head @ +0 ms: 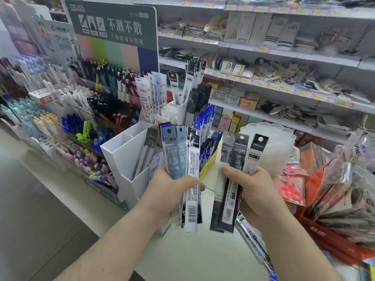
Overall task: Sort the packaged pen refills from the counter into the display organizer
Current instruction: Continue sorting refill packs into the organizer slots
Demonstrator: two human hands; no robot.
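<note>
Left hand grips a fanned bundle of blue-and-white refill packs; right hand grips three black-and-grey refill packs.

Both bundles held upright above the pale surface, well apart from each other. White display organizer stands just behind the left bundle; one front compartment holds a grey pack leaning, rear compartments hold upright refill packs. Pen racks to the left under a green sign. Stack of clear plastic palettes behind the right bundle. More refill packs lie on the surface under the right wrist. Bagged goods and pink scissors crowd the right edge; shelves beyond.
</note>
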